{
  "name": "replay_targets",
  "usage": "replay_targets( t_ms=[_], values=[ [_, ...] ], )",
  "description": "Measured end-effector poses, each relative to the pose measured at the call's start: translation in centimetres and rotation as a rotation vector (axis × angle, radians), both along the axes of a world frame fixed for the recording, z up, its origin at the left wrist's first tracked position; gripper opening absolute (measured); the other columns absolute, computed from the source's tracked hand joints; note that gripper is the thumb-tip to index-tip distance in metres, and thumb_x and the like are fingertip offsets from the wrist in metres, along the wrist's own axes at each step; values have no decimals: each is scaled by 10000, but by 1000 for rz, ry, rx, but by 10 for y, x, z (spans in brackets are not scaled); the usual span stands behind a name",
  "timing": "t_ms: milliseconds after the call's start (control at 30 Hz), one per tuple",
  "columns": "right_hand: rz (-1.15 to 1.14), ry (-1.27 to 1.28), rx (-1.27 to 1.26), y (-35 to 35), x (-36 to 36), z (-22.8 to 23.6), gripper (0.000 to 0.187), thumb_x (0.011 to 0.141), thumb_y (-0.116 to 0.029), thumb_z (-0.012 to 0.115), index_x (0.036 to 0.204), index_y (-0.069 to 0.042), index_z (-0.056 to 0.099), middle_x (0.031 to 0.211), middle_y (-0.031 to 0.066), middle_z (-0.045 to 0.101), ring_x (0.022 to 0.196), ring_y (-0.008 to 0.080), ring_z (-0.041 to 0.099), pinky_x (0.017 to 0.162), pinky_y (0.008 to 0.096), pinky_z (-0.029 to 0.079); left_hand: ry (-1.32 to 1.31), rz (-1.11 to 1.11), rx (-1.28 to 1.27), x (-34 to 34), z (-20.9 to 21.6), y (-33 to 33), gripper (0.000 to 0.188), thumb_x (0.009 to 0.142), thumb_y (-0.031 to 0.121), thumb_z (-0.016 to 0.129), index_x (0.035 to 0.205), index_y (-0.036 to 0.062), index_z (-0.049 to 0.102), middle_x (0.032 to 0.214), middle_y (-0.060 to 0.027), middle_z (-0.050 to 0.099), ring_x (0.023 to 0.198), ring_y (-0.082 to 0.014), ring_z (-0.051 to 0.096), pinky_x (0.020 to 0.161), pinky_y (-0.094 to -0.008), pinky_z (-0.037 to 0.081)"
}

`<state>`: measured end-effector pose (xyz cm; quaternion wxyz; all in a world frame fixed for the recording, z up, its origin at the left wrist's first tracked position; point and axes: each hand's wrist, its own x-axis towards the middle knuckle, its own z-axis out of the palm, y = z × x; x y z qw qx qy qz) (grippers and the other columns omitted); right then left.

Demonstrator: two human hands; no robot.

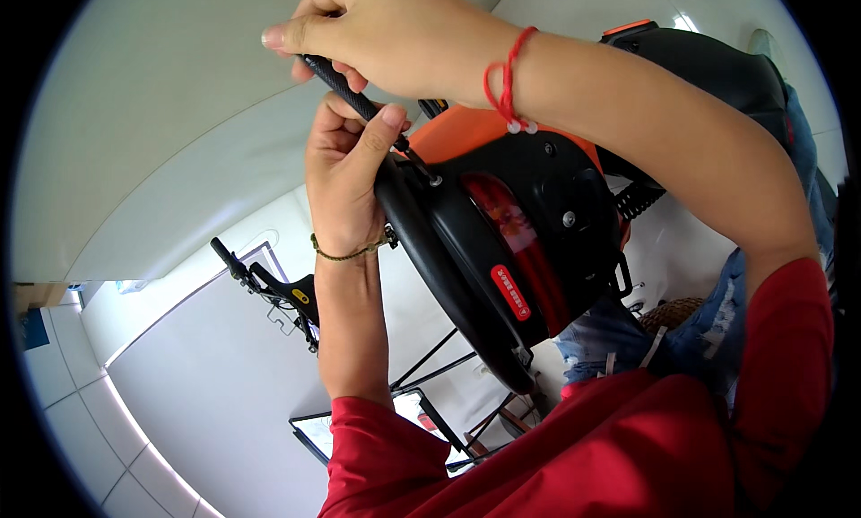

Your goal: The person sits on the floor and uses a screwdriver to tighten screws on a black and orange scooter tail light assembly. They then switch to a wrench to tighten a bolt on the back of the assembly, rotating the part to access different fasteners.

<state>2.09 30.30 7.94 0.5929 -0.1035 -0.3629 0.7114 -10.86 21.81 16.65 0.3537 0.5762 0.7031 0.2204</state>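
A screwdriver (pixel 341 89) with a black knurled handle slants down to the right, its thin shaft reaching a screw (pixel 435 181) on a black and orange electric scooter's rear end (pixel 466 222). My right hand (pixel 381 34), with a red cord on the wrist, is closed around the upper handle. Lower down, my left hand (pixel 354 155) pinches the tool near the shaft between thumb and fingers. A curved black grab bar (pixel 448 285) runs just beside the left hand. Behind the bar sits a red tail light (pixel 511 226).
Another bolt (pixel 569 219) shows on the black panel. A coil spring (pixel 639 200) and a black seat (pixel 708 74) lie to the right. At the left are a black handlebar (pixel 287 289) and a large pale board (pixel 215 383). Dark framed panels (pixel 314 428) stand low behind my left arm.
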Motion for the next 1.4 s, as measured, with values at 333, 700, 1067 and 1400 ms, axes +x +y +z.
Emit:
replay_targets(
  t_ms=[333,700,1067,1400],
  values=[
    [268,295,-165,-4,-30,-16,627,938,-501,600,1085,108,620,625,87,609,356,161,479,358,304,438,-228,-100,-158,-4,10,2,298,1015,189,582,1191,-51,594,1083,-151,688,1010,-200,657,845,-302,529],
    [-82,-243,-4,-9,-24,-3,510,850,-427,687,1030,50,701,854,176,726,879,294,713,831,366,550,-166,86,65,5,-4,4,183,908,0,703,1008,62,562,907,-16,646,789,-68,581,707,-226,466],
    [-220,-173,121,-20,45,18,312,844,-210,682,866,92,606,768,262,659,695,309,657,664,371,524,-80,-50,-28,4,2,-2,170,956,106,661,1083,11,601,986,-61,679,887,-106,612,831,-267,480],
    [-239,-179,77,-11,25,1,269,812,-163,650,825,97,580,742,285,643,689,353,659,660,384,518,-95,-134,-76,-2,3,-3,306,1031,190,524,1171,-58,635,1047,-140,703,1050,-219,630,985,-350,456]
  ],
)
